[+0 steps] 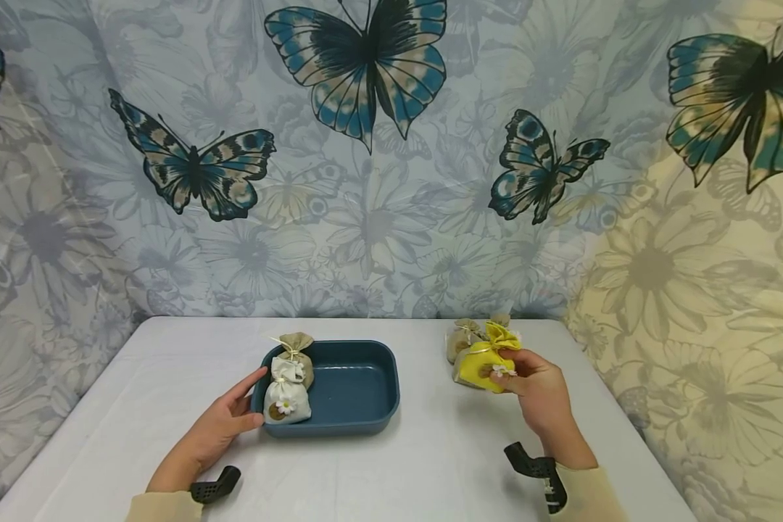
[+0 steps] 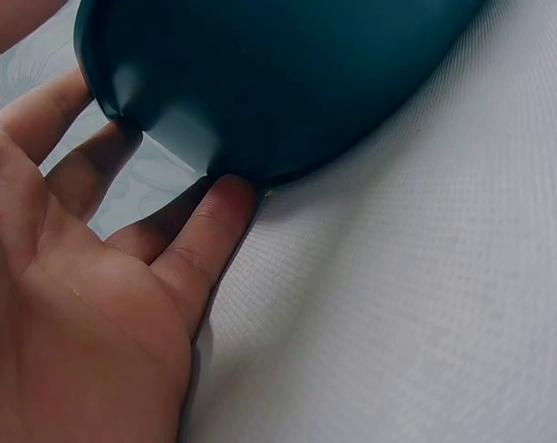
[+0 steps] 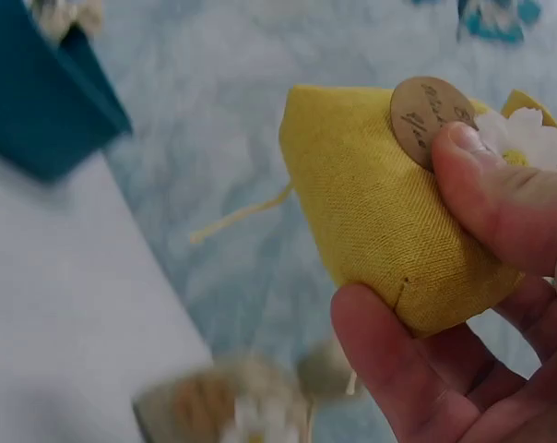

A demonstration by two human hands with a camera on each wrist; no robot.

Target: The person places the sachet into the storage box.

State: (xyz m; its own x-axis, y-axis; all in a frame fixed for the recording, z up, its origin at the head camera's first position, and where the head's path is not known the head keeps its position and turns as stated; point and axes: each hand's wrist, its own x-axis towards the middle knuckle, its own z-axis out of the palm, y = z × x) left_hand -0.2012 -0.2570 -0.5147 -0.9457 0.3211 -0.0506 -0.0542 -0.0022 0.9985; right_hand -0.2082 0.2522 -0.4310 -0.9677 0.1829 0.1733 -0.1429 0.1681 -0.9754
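My right hand (image 1: 543,391) pinches a yellow drawstring sachet (image 3: 371,203) between thumb and fingers. The sachet has a white flower and a round brown tag, and a thin cord hangs loose from it. Beside and behind it on the table stand beige sachets (image 1: 463,339), partly hidden. My left hand (image 1: 225,417) touches the left end of a blue rectangular tray (image 1: 365,429), its fingers extended and spread along the wall. Inside the tray's left end, a white sachet (image 1: 296,402) with a daisy lies in front of a beige sachet (image 1: 296,342).
A white cloth covers the table (image 1: 424,464). Behind it hangs a curtain (image 1: 378,239) printed with butterflies and flowers. Black wrist mounts (image 1: 215,486) show on both arms.
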